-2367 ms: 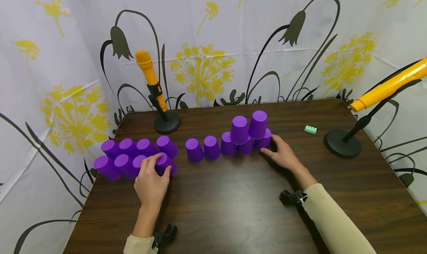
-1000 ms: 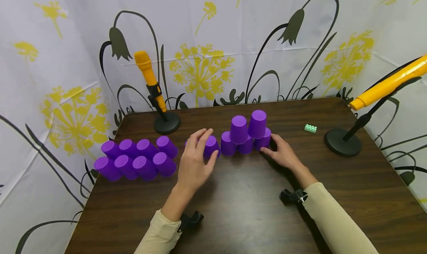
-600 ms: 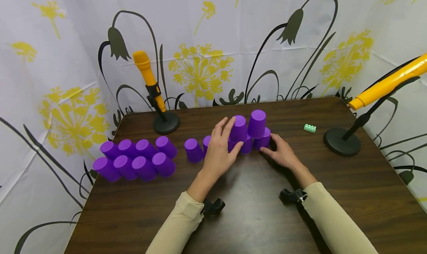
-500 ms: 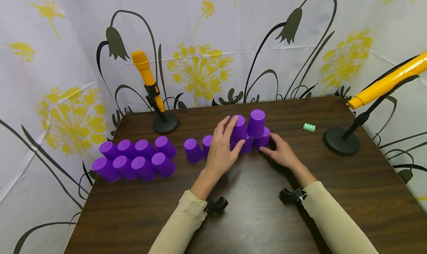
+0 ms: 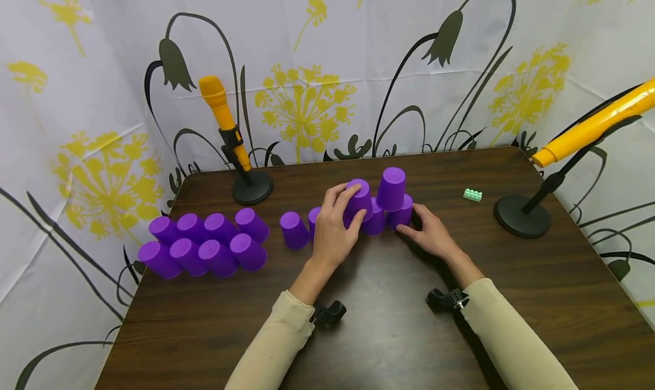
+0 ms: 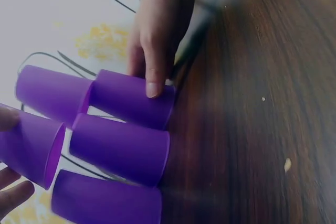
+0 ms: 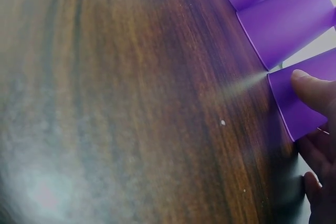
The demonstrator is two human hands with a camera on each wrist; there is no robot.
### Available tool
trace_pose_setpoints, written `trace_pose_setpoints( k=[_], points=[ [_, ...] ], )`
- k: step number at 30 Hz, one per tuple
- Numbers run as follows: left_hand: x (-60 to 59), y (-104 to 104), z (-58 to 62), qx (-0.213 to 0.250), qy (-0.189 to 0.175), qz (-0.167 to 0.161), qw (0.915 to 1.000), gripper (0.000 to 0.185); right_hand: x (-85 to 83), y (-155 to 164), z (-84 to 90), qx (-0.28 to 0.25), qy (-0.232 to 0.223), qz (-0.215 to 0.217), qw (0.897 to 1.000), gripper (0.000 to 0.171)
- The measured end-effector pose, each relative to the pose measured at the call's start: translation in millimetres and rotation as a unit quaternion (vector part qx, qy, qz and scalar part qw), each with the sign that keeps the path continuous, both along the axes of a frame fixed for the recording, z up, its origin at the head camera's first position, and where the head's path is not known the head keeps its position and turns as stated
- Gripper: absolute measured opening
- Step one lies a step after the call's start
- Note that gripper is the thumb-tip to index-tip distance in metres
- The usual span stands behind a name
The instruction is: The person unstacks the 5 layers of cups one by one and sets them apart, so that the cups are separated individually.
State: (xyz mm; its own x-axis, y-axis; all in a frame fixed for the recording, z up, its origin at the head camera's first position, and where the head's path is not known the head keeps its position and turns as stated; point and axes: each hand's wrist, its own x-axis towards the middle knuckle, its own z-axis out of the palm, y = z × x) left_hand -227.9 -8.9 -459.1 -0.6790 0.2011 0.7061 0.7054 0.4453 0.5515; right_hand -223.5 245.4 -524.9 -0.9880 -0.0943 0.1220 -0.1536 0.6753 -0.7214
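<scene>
in the middle of the dark wooden counter [image 5: 389, 322], a small pyramid of upside-down purple cups is taking shape. the left hand [image 5: 334, 231] has its fingers [image 5: 341, 195] and thumb curled around one upper cup [image 5: 358, 199], which sits tilted above the bottom row rather than squarely on it; the grip from the side probably lets the cup be steered onto the rims of two cups beneath. beside it a second upper cup [image 5: 391, 188] stands upright on the row. the right hand [image 5: 432, 235] rests at the right end of the row with its fingers fairly straight, the tips touching the end cup [image 5: 402, 214], most likely to brace the base so it does not slide. the right wrist view shows a fingertip laid on that cup's wall near the rim [image 7: 299, 98].

two loose cups [image 5: 294, 229] stand just left of the pyramid, partly behind the left hand. further left, well apart, eight spare cups [image 5: 204, 243] sit in two tight rows. a yellow microphone [image 5: 221, 108] on a stand is at the back, a green brick [image 5: 472, 194] and another stand [image 5: 522, 216] to the right.
</scene>
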Motion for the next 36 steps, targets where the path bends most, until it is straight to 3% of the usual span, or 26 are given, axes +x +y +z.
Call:
trace_pose_setpoints(
  k=[5,11,14,17,21,24,27,31,36],
  points=[
    [16.2,-23,7.3,0.022,0.000,0.005,0.9997,0.049,-0.7,0,-0.8,0.000,0.002,0.002,1.000,0.067],
    [52.6,-70,17.9,0.037,-0.004,0.029,0.9989,0.050,-0.7,1,-1.9,-0.001,-0.003,0.000,1.000,0.066],
    [72.9,-103,22.6,0.055,0.002,0.066,0.9963,0.051,-0.3,1,-2.1,0.000,-0.003,-0.001,1.000,0.067],
    [93.4,-137,30.6,0.077,0.012,0.128,0.9887,0.051,-0.2,1,-2.3,-0.001,-0.003,-0.001,1.000,0.067],
    [110.9,-185,31.4,0.086,0.015,0.238,0.9674,0.053,0.2,0,-2.4,-0.003,-0.002,-0.003,1.000,0.067],
    [114.9,-225,16.1,0.081,0.006,0.321,0.9434,0.052,0.4,0,-2.5,-0.001,-0.004,-0.002,1.000,0.067],
    [118.8,-262,0.0,0.071,-0.010,0.382,0.9212,0.052,0.8,0,-2.1,0.001,-0.006,-0.001,1.000,0.067],
    [122.4,-294,-13.3,0.055,-0.032,0.431,0.9001,0.052,0.7,0,-1.5,-0.003,-0.002,0.000,1.000,0.066],
    [118.6,-315,-27.1,0.034,-0.079,0.471,0.8778,0.054,-0.1,1,-2.2,-0.003,-0.002,0.002,1.000,0.066]
  ],
)
